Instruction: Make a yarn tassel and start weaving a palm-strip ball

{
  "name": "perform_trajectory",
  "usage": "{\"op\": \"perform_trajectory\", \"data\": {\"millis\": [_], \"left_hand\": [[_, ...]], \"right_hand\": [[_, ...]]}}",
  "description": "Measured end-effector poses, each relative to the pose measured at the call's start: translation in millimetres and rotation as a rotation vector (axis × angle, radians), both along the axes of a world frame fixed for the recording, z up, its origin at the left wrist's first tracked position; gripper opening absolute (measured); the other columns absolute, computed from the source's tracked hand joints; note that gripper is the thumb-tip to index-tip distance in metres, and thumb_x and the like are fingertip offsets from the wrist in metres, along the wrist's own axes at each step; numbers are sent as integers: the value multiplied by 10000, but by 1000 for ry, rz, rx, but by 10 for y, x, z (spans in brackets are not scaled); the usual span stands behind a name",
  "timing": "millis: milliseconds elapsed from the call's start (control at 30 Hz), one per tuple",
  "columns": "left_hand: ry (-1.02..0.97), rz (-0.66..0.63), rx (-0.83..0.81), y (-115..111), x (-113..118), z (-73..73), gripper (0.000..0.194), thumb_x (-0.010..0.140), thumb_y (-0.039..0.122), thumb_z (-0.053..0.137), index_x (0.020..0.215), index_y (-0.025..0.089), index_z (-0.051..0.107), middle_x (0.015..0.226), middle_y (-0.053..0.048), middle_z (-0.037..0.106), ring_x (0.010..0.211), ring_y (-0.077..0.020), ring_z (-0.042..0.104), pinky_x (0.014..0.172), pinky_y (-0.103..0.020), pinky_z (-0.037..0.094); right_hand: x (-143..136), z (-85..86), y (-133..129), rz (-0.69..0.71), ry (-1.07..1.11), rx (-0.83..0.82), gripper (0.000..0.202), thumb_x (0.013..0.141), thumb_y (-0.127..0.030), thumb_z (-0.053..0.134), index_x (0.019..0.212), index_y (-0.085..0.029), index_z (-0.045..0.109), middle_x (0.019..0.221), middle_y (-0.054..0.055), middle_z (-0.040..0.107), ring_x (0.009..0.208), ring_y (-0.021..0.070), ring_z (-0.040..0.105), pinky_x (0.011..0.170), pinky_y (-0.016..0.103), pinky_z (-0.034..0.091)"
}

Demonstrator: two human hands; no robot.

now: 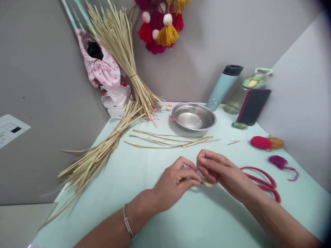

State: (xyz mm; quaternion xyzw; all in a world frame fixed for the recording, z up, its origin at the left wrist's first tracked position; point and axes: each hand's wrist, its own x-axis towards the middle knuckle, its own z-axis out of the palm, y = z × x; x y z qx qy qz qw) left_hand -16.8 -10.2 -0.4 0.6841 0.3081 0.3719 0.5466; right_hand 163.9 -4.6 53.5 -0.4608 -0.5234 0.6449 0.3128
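Toward the middle of the table (181,227), the left hand (173,182) has thumb and fingers pressed together on a small piece of straw (207,184). Just beside it, at two o'clock, is the right hand (222,167), with bent fingers drawn close; whether they hold something, I cannot tell. From this piece, red handles (271,188) lie at three o'clock, partly behind the right forearm. Red yarn (260,142) is at two, a phone (253,107) at one, and a metal bowl (193,119) near twelve. Loose strips (168,141) lie between ten and eleven, and a tied bundle (99,153) near nine.
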Motion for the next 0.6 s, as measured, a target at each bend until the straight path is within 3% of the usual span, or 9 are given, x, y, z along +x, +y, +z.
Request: {"op": "perform_trajectory", "data": {"millis": [100, 300, 467, 600], "left_hand": [[-143, 46, -166, 3, 10, 64, 53, 824, 240, 675, 814, 211, 718, 1039, -29, 545, 839, -118, 529, 750, -234, 415], [-484, 136, -619, 80, -5, 119, 81, 829, 251, 669, 802, 175, 659, 988, -10, 580, 553, -21, 374, 521, -175, 312], [-597, 199, -784, 135, -16, 57, 121, 814, 246, 680, 801, 146, 613, 926, -27, 614, 582, -35, 431, 545, -161, 364], [-596, 178, -769, 120, -3, 50, 152, 810, 274, 690, 800, 140, 620, 851, -17, 597, 608, -51, 472, 578, -172, 413]], "right_hand": [[32, -76, 81, -42, 206, -180, 221, 929, -345, 541, 782, -189, 489, 611, -59, 412, 495, 65, 259, 485, 218, 227], [43, -173, 110, -156, 257, -147, 144, 882, -303, 620, 850, -198, 528, 629, -58, 434, 513, 63, 327, 480, 199, 245], [23, -161, 30, -246, -56, 233, 113, 909, -331, 567, 976, -245, 594, 592, -50, 472, 523, 104, 410, 496, 224, 328], [-48, -208, -56, -106, -473, 592, 176, 930, -322, 531, 1030, -240, 651, 783, 16, 629, 641, 139, 536, 609, 263, 431]]}}
